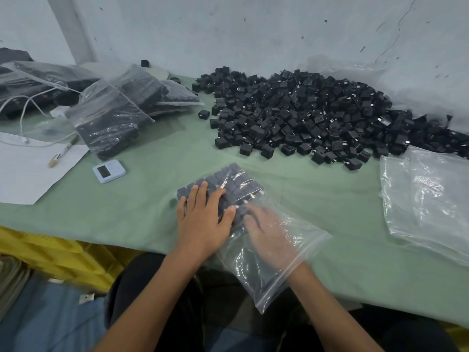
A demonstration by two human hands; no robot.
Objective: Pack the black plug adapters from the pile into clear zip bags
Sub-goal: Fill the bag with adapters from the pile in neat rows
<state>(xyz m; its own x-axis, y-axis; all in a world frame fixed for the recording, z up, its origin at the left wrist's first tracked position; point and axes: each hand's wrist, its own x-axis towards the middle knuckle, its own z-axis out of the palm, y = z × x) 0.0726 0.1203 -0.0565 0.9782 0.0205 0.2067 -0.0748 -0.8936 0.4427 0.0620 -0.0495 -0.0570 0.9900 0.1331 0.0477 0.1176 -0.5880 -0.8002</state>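
Observation:
A large pile of black plug adapters (304, 113) spreads across the far right of the green table (157, 158). In front of me lies a clear zip bag (279, 270) with rows of adapters (236, 181) packed at its far end. My left hand (203, 219) presses flat on the bag from outside, fingers spread over the adapters. My right hand (269, 235) is inside the bag through its open mouth, fingertips against the nearest row; it looks blurred behind the plastic, and I cannot tell whether it holds an adapter.
Several filled bags (111, 120) are stacked at the back left. A small white timer (109, 171), a sheet of paper (30, 168) with a pen (62, 153), and a white cable (25, 102) lie at the left. Empty clear bags (426, 199) lie at the right.

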